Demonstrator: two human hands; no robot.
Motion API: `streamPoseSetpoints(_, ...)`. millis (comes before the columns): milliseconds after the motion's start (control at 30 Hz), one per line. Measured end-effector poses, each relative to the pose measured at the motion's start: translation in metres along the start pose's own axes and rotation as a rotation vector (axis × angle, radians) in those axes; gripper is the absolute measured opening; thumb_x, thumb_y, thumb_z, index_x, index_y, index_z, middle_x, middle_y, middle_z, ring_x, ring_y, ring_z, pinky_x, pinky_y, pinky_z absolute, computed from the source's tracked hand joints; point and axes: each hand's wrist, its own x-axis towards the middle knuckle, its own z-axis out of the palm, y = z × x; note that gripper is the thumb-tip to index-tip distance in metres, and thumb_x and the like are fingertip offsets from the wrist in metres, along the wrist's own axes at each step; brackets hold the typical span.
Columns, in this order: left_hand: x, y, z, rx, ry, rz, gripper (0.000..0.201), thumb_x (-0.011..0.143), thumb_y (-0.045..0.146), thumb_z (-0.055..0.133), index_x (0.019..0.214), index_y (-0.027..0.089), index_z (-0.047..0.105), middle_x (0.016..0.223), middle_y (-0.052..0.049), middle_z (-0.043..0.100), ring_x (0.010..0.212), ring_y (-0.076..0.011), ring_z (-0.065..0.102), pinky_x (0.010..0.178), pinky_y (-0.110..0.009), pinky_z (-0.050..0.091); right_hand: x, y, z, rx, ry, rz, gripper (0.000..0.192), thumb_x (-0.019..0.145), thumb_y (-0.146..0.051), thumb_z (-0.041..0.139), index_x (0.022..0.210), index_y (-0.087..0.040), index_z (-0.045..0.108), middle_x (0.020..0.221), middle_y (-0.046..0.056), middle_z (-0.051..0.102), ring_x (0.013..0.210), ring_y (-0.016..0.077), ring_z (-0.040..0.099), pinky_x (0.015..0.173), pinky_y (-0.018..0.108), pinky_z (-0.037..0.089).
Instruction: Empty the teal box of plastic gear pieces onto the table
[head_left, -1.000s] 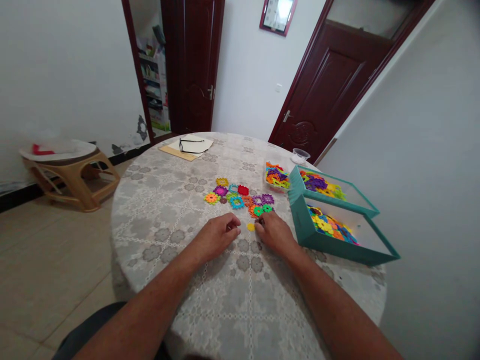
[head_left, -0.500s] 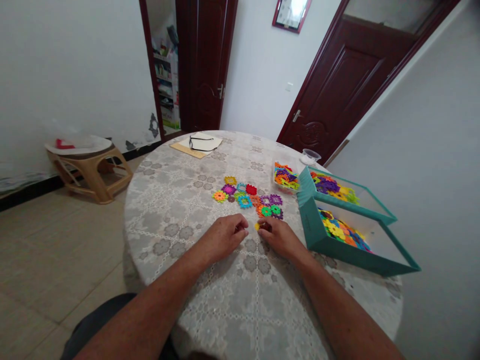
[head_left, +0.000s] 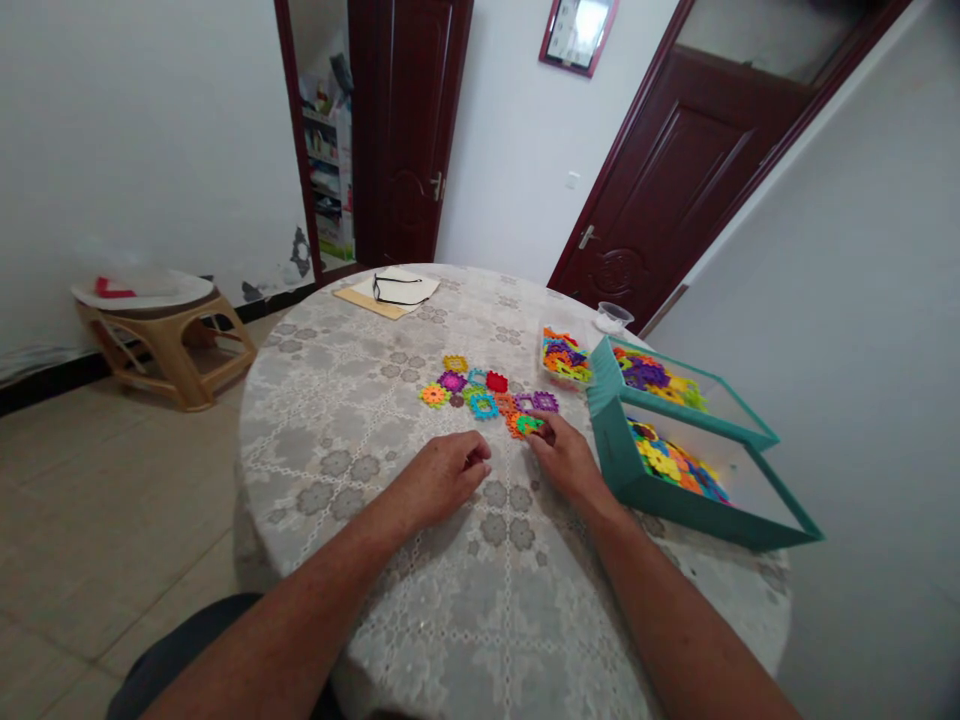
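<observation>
1. Holds the left hand [head_left: 448,474] low over the tablecloth [head_left: 442,620], in front of the cluster of coloured pieces and well apart from the boxed ones; curls the fingers toward the thumb. Cannot tell whether thumb and fingertips meet.
2. Reaches the right hand [head_left: 566,462] to the near right end of the cluster, with thumb and forefinger at a green piece [head_left: 527,424]. Cannot tell whether clamped on it or only touching, nor whether gripping anything else.
3. Has the green piece over an orange piece [head_left: 514,428], near a purple frame [head_left: 546,401].
4. Farther left in the cluster, shows a red piece [head_left: 496,382], a blue frame [head_left: 484,416], a magenta piece [head_left: 452,381], a small brown piece [head_left: 457,401] and, at the left end, an orange flower [head_left: 434,396].
5. To the right of the right hand, has a teal box [head_left: 690,508] in two open parts, with loose colourful pieces in both.
6. Beside the box's far left corner, has a clear tub [head_left: 564,382] of more pieces; farther back, a small clear bowl [head_left: 615,315].
7. Toward the far left of the table, has glasses [head_left: 376,290] lying on paper [head_left: 424,289].
</observation>
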Motion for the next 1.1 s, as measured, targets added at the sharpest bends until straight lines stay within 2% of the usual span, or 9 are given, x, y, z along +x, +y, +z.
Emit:
streamPoseSetpoints(133, 0.001, 0.001, 0.0, 0.007, -0.002, -0.001, 0.009, 0.091, 0.023, 0.059, 0.094, 0.019, 0.067, 0.087, -0.002, 0.07, 0.079, -0.0172, 0.062, 0.076, -0.028, 0.042, 0.012, 0.009, 0.007, -0.113, -0.035, -0.011, 0.053, 0.09, -0.026, 0.055, 0.142, -0.015, 0.058, 0.103, 0.008, 0.073, 0.093, 0.0219, 0.066, 0.089, 0.032, 0.049)
streamPoseSetpoints(267, 0.001, 0.001, 0.001, 0.0, -0.009, -0.011, 0.009, 0.091, 0.024, 0.059, 0.094, 0.019, 0.067, 0.086, -0.002, 0.07, 0.079, -0.0174, 0.062, 0.075, -0.028, 0.042, 0.016, 0.011, 0.011, -0.147, -0.052, -0.023, 0.047, 0.089, -0.022, 0.057, 0.135, -0.014, 0.063, 0.113, 0.013, 0.073, 0.103, 0.0255, 0.066, 0.096, 0.035, 0.047)
streamPoseSetpoints(433, 0.001, 0.001, 0.0, 0.012, -0.015, -0.011, 0.01, 0.09, 0.023, 0.059, 0.095, 0.02, 0.067, 0.087, -0.002, 0.071, 0.08, -0.0177, 0.062, 0.076, -0.029, 0.042, 0.017, 0.015, 0.009, -0.117, -0.055, -0.02, 0.032, 0.086, -0.023, 0.061, 0.116, -0.02, 0.07, 0.103, 0.007, 0.075, 0.092, 0.0222, 0.067, 0.088, 0.032, 0.049)
streamPoseSetpoints(600, 0.0, 0.001, -0.001, 0.019, -0.011, -0.008, 0.011, 0.09, 0.025, 0.058, 0.093, 0.02, 0.068, 0.088, -0.003, 0.071, 0.081, -0.0185, 0.063, 0.077, -0.029, 0.043, 0.017, 0.017, 0.008, -0.033, -0.022, -0.039, 0.023, 0.087, -0.028, 0.06, 0.105, -0.02, 0.074, 0.104, 0.007, 0.074, 0.098, 0.022, 0.066, 0.091, 0.033, 0.049)
streamPoseSetpoints(667, 0.0, 0.0, 0.0, 0.016, -0.005, -0.007, 0.011, 0.09, 0.025, 0.058, 0.093, 0.021, 0.068, 0.089, -0.003, 0.071, 0.082, -0.0188, 0.063, 0.076, -0.029, 0.043, 0.018, 0.016, 0.006, 0.008, -0.022, -0.03, 0.026, 0.089, -0.032, 0.058, 0.106, -0.02, 0.074, 0.098, 0.006, 0.074, 0.092, 0.0208, 0.067, 0.086, 0.031, 0.05)
streamPoseSetpoints(767, 0.0, -0.002, 0.001, -0.001, -0.002, 0.003, 0.012, 0.09, 0.027, 0.058, 0.094, 0.021, 0.069, 0.09, -0.004, 0.072, 0.083, -0.0191, 0.063, 0.076, -0.029, 0.044, 0.022, 0.016, 0.004, 0.036, -0.023, 0.001, 0.038, 0.09, -0.037, 0.058, 0.121, -0.019, 0.07, 0.087, 0.003, 0.072, 0.079, 0.0188, 0.065, 0.074, 0.028, 0.05)
streamPoseSetpoints(867, 0.0, -0.003, 0.001, -0.007, -0.007, 0.011, 0.013, 0.09, 0.027, 0.058, 0.095, 0.021, 0.069, 0.092, -0.004, 0.072, 0.082, -0.019, 0.063, 0.076, -0.03, 0.044, 0.03, 0.018, 0.003, 0.007, -0.046, 0.029, 0.05, 0.087, -0.036, 0.062, 0.134, -0.019, 0.065, 0.082, 0.0, 0.07, 0.074, 0.018, 0.063, 0.07, 0.027, 0.047)
streamPoseSetpoints(1000, -0.001, -0.002, 0.0, 0.008, -0.009, 0.01, 0.013, 0.09, 0.027, 0.057, 0.094, 0.021, 0.068, 0.091, -0.004, 0.072, 0.082, -0.0191, 0.063, 0.075, -0.03, 0.043, 0.043, 0.02, 0.004, -0.065, -0.096, 0.06, 0.045, 0.08, -0.027, 0.069, 0.124, -0.02, 0.072, 0.088, 0.002, 0.073, 0.082, 0.0198, 0.065, 0.076, 0.028, 0.047)
streamPoseSetpoints(1100, -0.003, -0.002, -0.002, 0.012, -0.02, 0.008, 0.013, 0.091, 0.027, 0.057, 0.095, 0.021, 0.067, 0.09, -0.003, 0.072, 0.082, -0.0188, 0.063, 0.074, -0.029, 0.043, 0.051, 0.02, 0.004, -0.099, -0.126, 0.094, 0.037, 0.076, -0.025, 0.071, 0.112, -0.019, 0.074, 0.084, 0.002, 0.072, 0.08, 0.0198, 0.065, 0.072, 0.027, 0.045)
